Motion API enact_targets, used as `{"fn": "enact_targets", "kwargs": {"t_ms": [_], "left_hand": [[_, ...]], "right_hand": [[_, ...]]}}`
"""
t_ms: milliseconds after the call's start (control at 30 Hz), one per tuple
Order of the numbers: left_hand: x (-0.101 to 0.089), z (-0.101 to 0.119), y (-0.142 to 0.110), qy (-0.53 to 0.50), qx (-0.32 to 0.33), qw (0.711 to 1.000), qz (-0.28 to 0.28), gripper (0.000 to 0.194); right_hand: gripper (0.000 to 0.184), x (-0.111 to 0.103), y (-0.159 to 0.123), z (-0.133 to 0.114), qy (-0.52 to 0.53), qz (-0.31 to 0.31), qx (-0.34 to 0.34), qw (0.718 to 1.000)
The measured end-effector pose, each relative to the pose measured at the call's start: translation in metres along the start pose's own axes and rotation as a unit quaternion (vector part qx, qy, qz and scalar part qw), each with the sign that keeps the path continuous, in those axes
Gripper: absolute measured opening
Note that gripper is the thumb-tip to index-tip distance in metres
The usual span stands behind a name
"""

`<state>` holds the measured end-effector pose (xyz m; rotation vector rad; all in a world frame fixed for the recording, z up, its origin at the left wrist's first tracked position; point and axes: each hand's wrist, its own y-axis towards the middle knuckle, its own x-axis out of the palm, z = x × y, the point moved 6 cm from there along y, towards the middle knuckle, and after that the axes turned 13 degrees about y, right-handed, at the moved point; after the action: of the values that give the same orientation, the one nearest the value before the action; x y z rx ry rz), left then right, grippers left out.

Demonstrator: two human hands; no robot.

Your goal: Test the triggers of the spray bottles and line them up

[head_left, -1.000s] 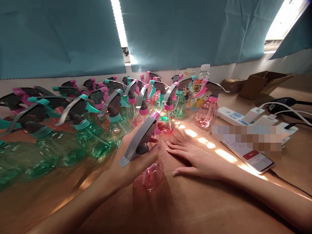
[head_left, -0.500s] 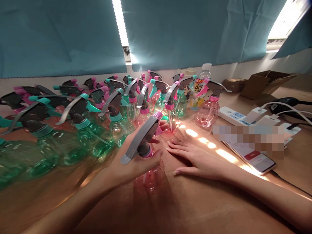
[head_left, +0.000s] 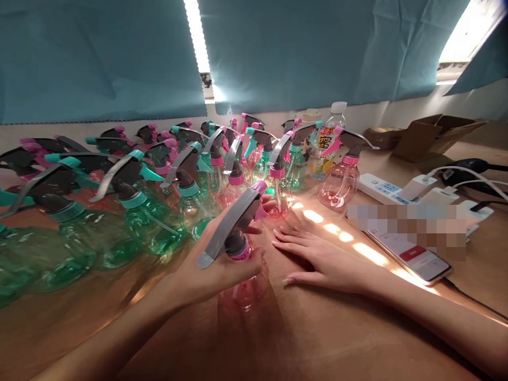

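My left hand (head_left: 216, 264) is closed around the neck of a pink spray bottle (head_left: 244, 288) that stands on the brown table (head_left: 317, 333). Its grey trigger head (head_left: 228, 227) with a pink nozzle sticks up above my fingers. Just to the right, my right hand (head_left: 317, 256) lies flat on the table, fingers stretched out and empty, touching nothing else. Several green and pink spray bottles (head_left: 190, 190) crowd the table behind and to the left of my left hand.
A phone (head_left: 413, 256) lies right of my right hand, with a white power strip (head_left: 383, 189), chargers and cables behind it. A lone pink spray bottle (head_left: 341, 177) and a drink bottle (head_left: 325, 140) stand at the back. Cardboard boxes (head_left: 432, 135) sit far right under teal curtains.
My left hand has slid slightly down the pink bottle's neck, so more of the pink collar shows under the trigger head. The right hand stays flat in place.
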<state>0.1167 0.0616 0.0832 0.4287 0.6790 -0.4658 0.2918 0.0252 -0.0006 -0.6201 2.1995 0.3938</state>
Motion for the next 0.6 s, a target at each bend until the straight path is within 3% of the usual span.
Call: {"fn": "enact_targets", "kwargs": {"t_ms": [233,467,600], "left_hand": [[-0.002,0.013,0.002,0.008,0.015,1.0,0.012,0.048],[-0.006,0.018,-0.002,0.036,0.024,0.998,0.042,0.026],[-0.006,0.015,0.0,0.053,0.041,0.996,0.053,0.022]], "right_hand": [[0.08,0.0,0.0,0.001,-0.004,-0.01,0.012,1.0],[0.079,0.0,0.001,-0.001,-0.011,-0.004,0.008,1.0],[0.08,0.0,0.001,-0.001,-0.016,-0.008,0.012,1.0]]}}
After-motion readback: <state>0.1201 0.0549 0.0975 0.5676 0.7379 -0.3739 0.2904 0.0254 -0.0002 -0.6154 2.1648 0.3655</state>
